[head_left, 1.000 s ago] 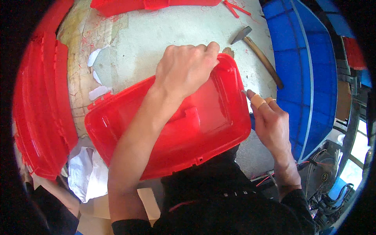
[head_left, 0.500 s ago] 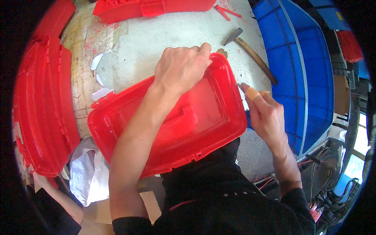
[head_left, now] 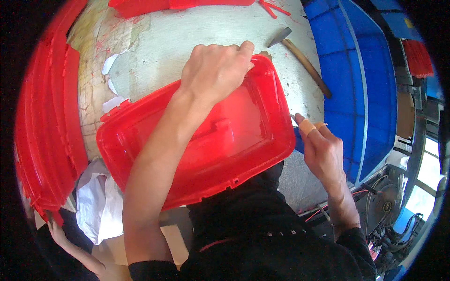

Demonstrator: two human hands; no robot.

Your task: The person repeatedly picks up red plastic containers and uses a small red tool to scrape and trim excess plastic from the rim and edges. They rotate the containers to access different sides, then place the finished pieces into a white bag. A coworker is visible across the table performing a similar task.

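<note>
A red plastic toolbox shell (head_left: 234, 164), shallow with rounded corners, lies tilted in front of me with its hollow side up. My left hand (head_left: 216, 70) is closed over its far rim near the upper right corner, and that forearm crosses above the shell. Just off the right rim is my right hand (head_left: 323, 150), fingers closed, with bands of tan tape on two of them. From its fingertips pokes the thin grey tip of a knife-like blade (head_left: 293, 117), close to the rim; the rest is hidden in the hand.
A hammer (head_left: 304, 64) with a wooden handle lies on the pale worktop (head_left: 225, 28). Blue crates (head_left: 344, 93) stand at the right. Stacked red shells (head_left: 49, 126) fill the left, beside a white bag (head_left: 98, 201). Another person's hand (head_left: 56, 232) touches that stack.
My right hand has moved nearer to me along the right rim with the blade. The shell has shifted slightly left, my left hand still on it. The other person's hand has moved at the stack.
</note>
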